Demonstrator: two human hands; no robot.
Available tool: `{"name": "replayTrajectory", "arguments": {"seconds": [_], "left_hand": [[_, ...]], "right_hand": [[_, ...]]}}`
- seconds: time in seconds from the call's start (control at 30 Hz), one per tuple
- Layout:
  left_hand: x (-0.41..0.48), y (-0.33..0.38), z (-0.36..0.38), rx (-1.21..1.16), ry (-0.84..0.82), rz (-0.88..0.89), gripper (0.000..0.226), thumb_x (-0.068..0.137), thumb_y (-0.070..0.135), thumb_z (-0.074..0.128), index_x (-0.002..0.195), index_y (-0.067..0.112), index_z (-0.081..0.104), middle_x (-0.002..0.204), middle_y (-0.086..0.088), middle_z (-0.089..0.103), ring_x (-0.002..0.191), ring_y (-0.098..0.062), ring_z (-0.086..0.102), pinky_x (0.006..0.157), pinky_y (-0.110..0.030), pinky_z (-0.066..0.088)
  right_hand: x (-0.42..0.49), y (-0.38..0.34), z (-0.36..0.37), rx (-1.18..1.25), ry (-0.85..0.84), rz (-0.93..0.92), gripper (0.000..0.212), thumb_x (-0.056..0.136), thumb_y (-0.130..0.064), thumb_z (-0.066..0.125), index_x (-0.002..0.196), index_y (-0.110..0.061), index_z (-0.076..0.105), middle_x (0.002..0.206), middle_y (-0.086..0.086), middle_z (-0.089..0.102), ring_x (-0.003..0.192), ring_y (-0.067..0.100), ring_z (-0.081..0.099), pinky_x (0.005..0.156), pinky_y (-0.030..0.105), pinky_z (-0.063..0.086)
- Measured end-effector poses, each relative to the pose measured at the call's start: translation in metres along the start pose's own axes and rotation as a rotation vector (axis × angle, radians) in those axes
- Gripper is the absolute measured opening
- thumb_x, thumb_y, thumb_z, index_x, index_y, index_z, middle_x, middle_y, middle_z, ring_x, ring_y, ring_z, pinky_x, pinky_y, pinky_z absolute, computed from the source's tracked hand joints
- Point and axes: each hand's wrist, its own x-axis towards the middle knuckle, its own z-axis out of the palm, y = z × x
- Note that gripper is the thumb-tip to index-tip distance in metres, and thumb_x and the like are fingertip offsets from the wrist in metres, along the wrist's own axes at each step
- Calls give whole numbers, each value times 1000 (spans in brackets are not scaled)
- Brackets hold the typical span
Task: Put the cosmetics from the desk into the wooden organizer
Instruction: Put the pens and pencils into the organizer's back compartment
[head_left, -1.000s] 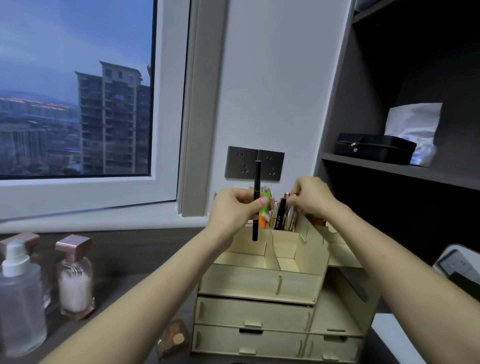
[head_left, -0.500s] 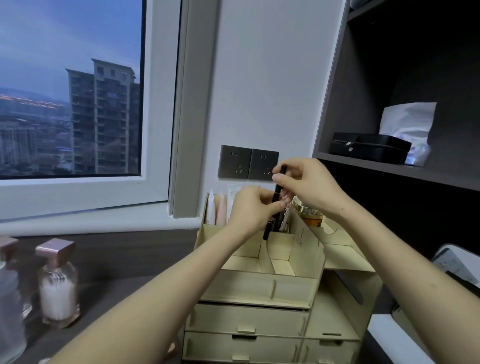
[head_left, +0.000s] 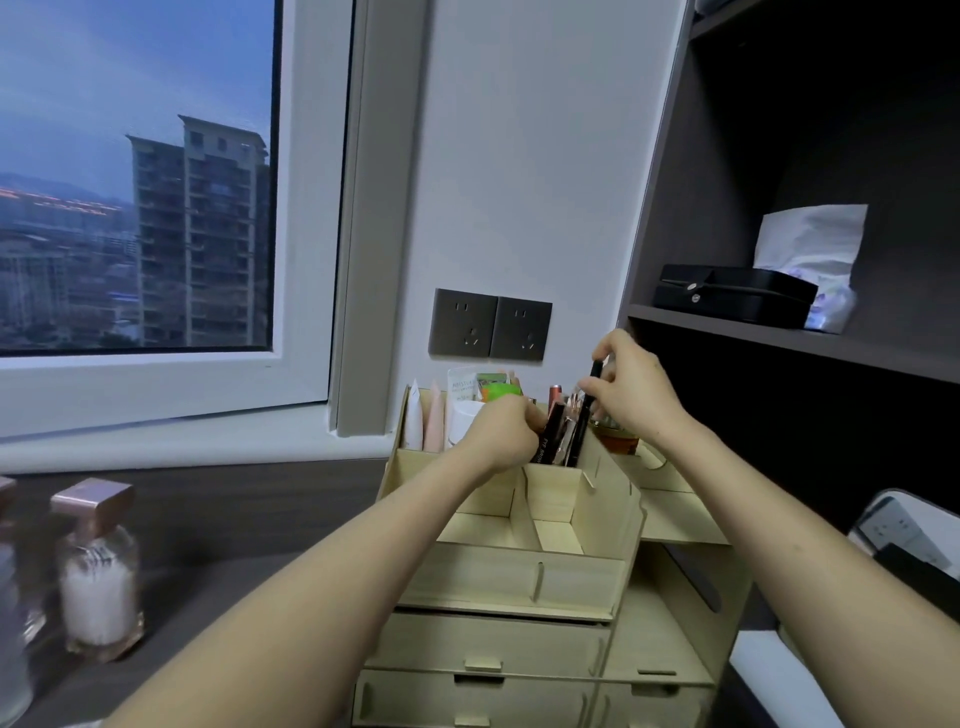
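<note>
A pale wooden organizer (head_left: 519, 577) with drawers stands on the dark desk. Its rear compartments hold tubes (head_left: 423, 421), a green-capped item (head_left: 498, 391) and several pens and lipsticks (head_left: 556, 431). My right hand (head_left: 631, 387) pinches the top of a slim black pencil (head_left: 584, 415), which stands nearly upright with its lower end inside the pen compartment. My left hand (head_left: 506, 431) is at the left of that compartment, its fingers curled against the pens there. Whether it grips one is hidden.
A glass bottle with a rose-gold cap (head_left: 98, 566) and part of another bottle (head_left: 10, 649) stand on the desk at left. Wall sockets (head_left: 491, 332) sit behind the organizer. A dark shelf at right carries a black case (head_left: 732, 293) and a white bag (head_left: 815, 249).
The black pencil passed from my left hand to my right and has been lowered into the pen compartment. My left hand dropped to the pens. The view swung slightly right.
</note>
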Motion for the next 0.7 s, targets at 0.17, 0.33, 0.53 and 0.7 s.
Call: {"name": "replayTrajectory", "arguments": {"seconds": [0.17,0.33,0.53,0.7], "left_hand": [[2,-3,2,-8,0,5,47,76,-18,36,106,0,68,110,-21,67,106,-33,60,89,-39,51],[-1,-5,-1,-58,9,-27,42,81,-15,39,111,-1,65,121,-16,63,113,-26,56,95,-32,47],[-29,-1,-25,-54,74,5,38,84,-13,43,112,1,64,122,-13,63,116,-23,57,102,-33,44],[-77,-16,-61,-72,95,18,27,84,-11,48,101,-3,68,96,-15,68,93,-25,66,97,-37,50]], "right_hand": [[0,7,11,-247,-41,-39,25,78,-30,74,93,-16,62,90,-1,63,87,19,57,74,32,46],[1,4,3,-406,6,-68,20,84,-32,68,98,-18,73,100,1,70,101,21,57,77,32,46],[-28,-15,-9,-490,119,-193,28,93,-29,52,115,-18,67,110,6,67,106,27,52,82,37,44],[-100,-68,-18,-261,38,-357,19,90,-28,58,98,-22,74,91,-4,71,88,18,58,76,31,42]]}}
